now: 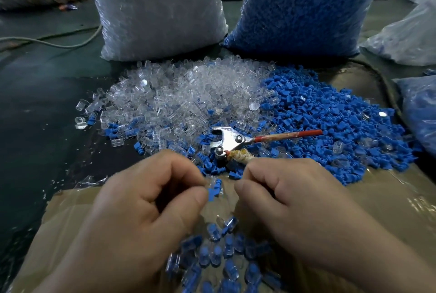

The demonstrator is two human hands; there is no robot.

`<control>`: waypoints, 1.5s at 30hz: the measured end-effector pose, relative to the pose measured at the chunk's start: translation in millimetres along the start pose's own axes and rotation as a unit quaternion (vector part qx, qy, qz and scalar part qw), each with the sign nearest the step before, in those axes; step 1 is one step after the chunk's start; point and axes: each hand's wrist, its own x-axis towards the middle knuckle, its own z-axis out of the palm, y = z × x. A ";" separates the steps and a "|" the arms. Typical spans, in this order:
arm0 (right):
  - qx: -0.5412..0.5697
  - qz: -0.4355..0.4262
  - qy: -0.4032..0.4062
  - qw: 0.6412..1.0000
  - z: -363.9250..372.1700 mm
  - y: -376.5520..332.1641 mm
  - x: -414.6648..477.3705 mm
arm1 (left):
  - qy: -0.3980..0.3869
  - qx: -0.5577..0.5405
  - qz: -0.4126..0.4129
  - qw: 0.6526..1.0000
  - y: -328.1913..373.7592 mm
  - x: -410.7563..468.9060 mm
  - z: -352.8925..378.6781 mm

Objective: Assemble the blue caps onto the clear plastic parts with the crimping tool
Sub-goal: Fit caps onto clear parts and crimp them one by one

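My left hand (pixel 151 200) pinches a blue cap (pixel 213 192) between thumb and forefinger, with a blurred clear plastic part just above it. My right hand (pixel 290 200) faces it, fingers curled; one twine-wrapped handle of the crimping tool (pixel 230 141) runs in under this hand. The tool's metal head lies on the parts and its red handle points right. A heap of clear plastic parts (pixel 179 96) lies behind on the left, a heap of blue caps (pixel 330 122) on the right. Several assembled pieces (pixel 224 252) lie between my wrists.
A tall bag of clear parts (pixel 155 9) and a tall bag of blue caps (pixel 304 4) stand behind the heaps. More bags lie at the right edge (pixel 420 108). A cord (pixel 47 42) crosses the dark table at left. Brown taped cardboard (pixel 389 210) covers the near surface.
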 end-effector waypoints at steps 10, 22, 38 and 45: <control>-0.156 -0.043 0.007 0.987 13.3 9.7 2.1 | -0.076 0.159 -0.006 0.984 -30.9 -3.3 2.4; -0.109 -0.077 -0.023 0.991 18.8 8.0 8.6 | -0.014 0.145 -0.070 0.987 -41.0 -1.2 0.6; -0.171 -0.083 -0.004 0.982 29.1 5.0 20.0 | 0.043 0.171 -0.063 0.982 -35.3 4.3 18.3; -0.178 -0.073 0.007 0.981 31.8 4.6 22.3 | 0.090 0.109 -0.094 0.986 -38.6 0.0 23.4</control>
